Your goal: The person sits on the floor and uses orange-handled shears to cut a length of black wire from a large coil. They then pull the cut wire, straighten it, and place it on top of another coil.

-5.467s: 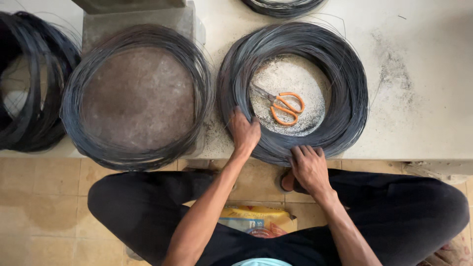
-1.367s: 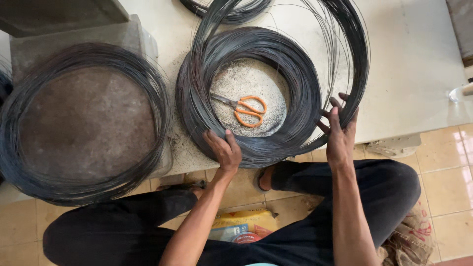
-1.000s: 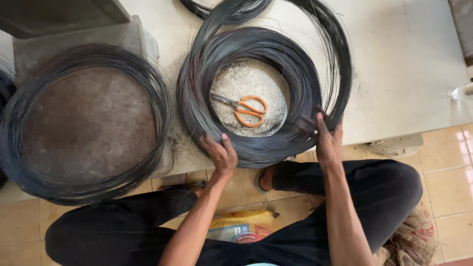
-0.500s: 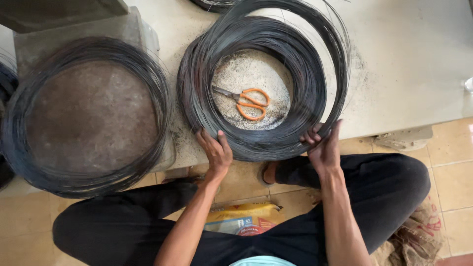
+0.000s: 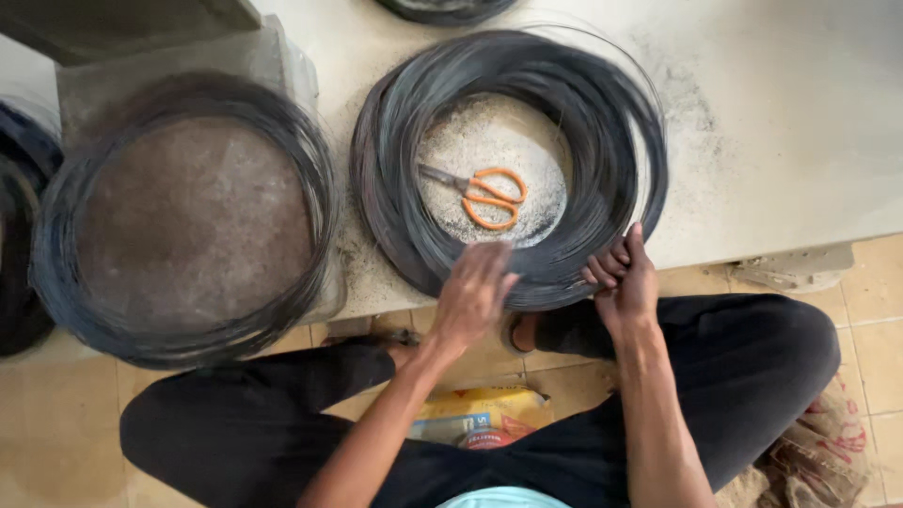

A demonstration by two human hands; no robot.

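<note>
A big coil of dark wire lies flat on a pale raised slab. Orange-handled scissors rest inside its ring on gritty dust. My left hand is blurred over the coil's near edge, fingers spread on the wire. My right hand sits at the coil's near right edge, fingers curled around a bundle of strands. I sit cross-legged in dark trousers below the slab.
A second wire coil rings a brown disc to the left. More dark coils lie at the far left and one at the top edge. A yellow packet lies between my legs on tan floor tiles.
The loops that my right hand held raised at the right have come down onto the coil. Both hands now sit at its near edge, the left moving right.
</note>
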